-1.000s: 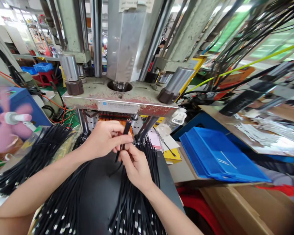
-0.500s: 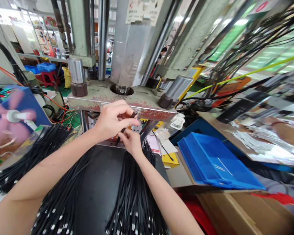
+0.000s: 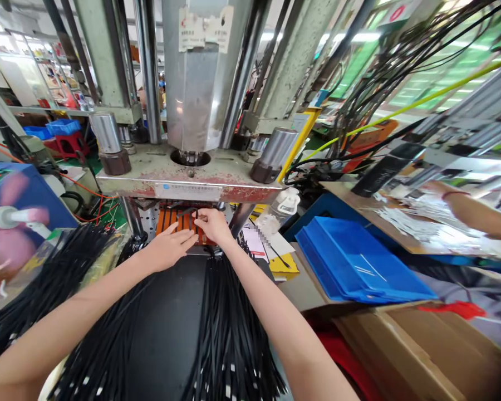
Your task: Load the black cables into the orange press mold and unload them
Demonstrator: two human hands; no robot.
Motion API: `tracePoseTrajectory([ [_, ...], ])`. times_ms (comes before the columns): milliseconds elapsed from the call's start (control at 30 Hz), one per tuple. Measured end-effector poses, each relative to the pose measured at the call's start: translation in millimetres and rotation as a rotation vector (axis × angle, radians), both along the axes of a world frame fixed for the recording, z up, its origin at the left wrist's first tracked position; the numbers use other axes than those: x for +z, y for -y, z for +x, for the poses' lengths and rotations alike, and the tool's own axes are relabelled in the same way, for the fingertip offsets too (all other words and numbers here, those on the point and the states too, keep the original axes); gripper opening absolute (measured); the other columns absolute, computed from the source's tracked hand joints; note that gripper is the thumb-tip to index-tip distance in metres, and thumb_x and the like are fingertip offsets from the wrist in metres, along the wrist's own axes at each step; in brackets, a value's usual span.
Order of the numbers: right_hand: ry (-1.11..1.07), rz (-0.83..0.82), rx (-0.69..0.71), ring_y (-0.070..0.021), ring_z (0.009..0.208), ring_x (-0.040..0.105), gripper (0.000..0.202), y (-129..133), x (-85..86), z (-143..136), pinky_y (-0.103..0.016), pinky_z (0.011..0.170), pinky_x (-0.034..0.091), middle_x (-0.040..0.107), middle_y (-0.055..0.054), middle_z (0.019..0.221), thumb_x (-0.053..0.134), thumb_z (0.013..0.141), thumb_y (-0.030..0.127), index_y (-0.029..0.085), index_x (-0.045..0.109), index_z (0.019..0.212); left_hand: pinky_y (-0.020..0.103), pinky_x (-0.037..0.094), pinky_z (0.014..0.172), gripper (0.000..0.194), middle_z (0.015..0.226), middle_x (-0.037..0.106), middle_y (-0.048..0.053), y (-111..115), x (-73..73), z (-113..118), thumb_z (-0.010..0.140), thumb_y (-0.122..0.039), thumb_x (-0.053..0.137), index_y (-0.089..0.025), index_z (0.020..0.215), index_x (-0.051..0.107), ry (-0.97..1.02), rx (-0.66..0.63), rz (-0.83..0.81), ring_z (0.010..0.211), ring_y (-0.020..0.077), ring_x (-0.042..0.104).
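Note:
Under the press plate lies an orange slotted fixture (image 3: 162, 221) with black cables (image 3: 191, 220) set across it. My left hand (image 3: 173, 245) is open, its fingers stretched out flat over the fixture's front edge. My right hand (image 3: 214, 225) pinches a black cable at the fixture's right side, its fingertips pressed together. Nearer to me a bundle of black flat cables with pale metal ends (image 3: 104, 340) lies on the left, beneath my left forearm. Another such bundle (image 3: 229, 328) lies on the right, partly under my right forearm.
The press's thick steel plate (image 3: 234, 186) hangs just above my hands, between upright columns. A pink fan (image 3: 12, 217) and more black cables (image 3: 62, 273) are at left. Blue trays (image 3: 354, 262) and a cardboard box (image 3: 426, 345) stand right. Another person's arm (image 3: 476, 214) works far right.
My hands have moved apart and down to the fixture. My left hand has opened flat, away from the cable it was handling. The view has shifted, showing the orange fixture more fully.

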State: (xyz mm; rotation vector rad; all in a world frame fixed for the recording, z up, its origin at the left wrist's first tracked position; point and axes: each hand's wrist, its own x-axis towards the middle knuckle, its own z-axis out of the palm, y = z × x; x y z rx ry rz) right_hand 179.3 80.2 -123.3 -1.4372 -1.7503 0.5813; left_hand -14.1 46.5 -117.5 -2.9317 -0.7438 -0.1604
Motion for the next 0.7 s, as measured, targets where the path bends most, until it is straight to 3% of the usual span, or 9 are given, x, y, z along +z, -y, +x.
tracePoseTrajectory([
  [133, 0.173, 0.022, -0.056, -0.0155, 0.074, 0.063, 0.013, -8, -1.1, -1, -0.024, 0.075, 0.044, 0.069, -0.001, 0.077, 0.063, 0.079, 0.013, 0.019, 0.072, 0.087, 0.043, 0.019, 0.116, 0.057, 0.142, 0.047, 0.016, 0, 5.2, 8, 0.091, -0.042, 0.053, -0.013, 0.139, 0.043, -0.022, 0.047, -0.011, 0.135, 0.0271, 0.039],
  [233, 0.266, 0.045, -0.184, -0.0187, 0.087, 0.063, 0.016, -16, -1.6, -1, -0.026, 0.083, 0.042, 0.071, -0.006, 0.092, 0.060, 0.084, 0.017, 0.018, 0.072, 0.094, 0.049, 0.014, 0.116, 0.064, 0.151, 0.036, 0.012, -18, 10.1, 15, 0.094, -0.055, 0.038, -0.017, 0.144, 0.036, -0.014, 0.126, -0.118, 0.138, 0.0266, 0.033],
  [367, 0.336, 0.037, -0.280, -0.0210, 0.090, 0.062, 0.018, -6, -3.1, 0, -0.029, 0.083, 0.042, 0.070, -0.010, 0.095, 0.056, 0.086, 0.018, 0.016, 0.071, 0.096, 0.049, 0.012, 0.116, 0.060, 0.153, 0.032, 0.008, -63, 14.1, 32, 0.097, -0.053, 0.020, -0.020, 0.146, 0.034, -0.034, 0.244, -0.263, 0.140, 0.0237, 0.031],
  [533, 0.305, 0.004, -0.208, -0.0182, 0.077, 0.061, 0.008, 9, -2.8, -5, -0.027, 0.073, 0.042, 0.068, -0.003, 0.077, 0.065, 0.081, 0.027, 0.020, 0.069, 0.079, 0.040, 0.027, 0.109, 0.050, 0.139, 0.052, 0.011, -113, 15.5, 60, 0.097, -0.043, 0.029, -0.018, 0.134, 0.051, 0.064, 0.408, -0.305, 0.129, 0.0258, 0.045],
  [633, 0.285, -0.054, -0.237, -0.0179, 0.075, 0.060, 0.008, 5, 0.1, -8, -0.027, 0.073, 0.042, 0.067, -0.002, 0.074, 0.066, 0.080, 0.027, 0.020, 0.069, 0.076, 0.039, 0.032, 0.104, 0.045, 0.130, 0.059, 0.013, -119, 20.2, 70, 0.097, -0.039, 0.033, -0.015, 0.127, 0.057, 0.122, 0.404, -0.274, 0.123, 0.0273, 0.050],
  [700, 0.297, -0.015, -0.229, -0.0183, 0.078, 0.061, 0.008, 9, 0.7, -5, -0.027, 0.075, 0.043, 0.067, -0.002, 0.077, 0.066, 0.081, 0.027, 0.020, 0.069, 0.084, 0.038, 0.034, 0.103, 0.045, 0.128, 0.060, 0.012, -108, 23.4, 66, 0.097, -0.041, 0.032, -0.016, 0.126, 0.057, 0.143, 0.389, -0.259, 0.121, 0.0271, 0.051],
])
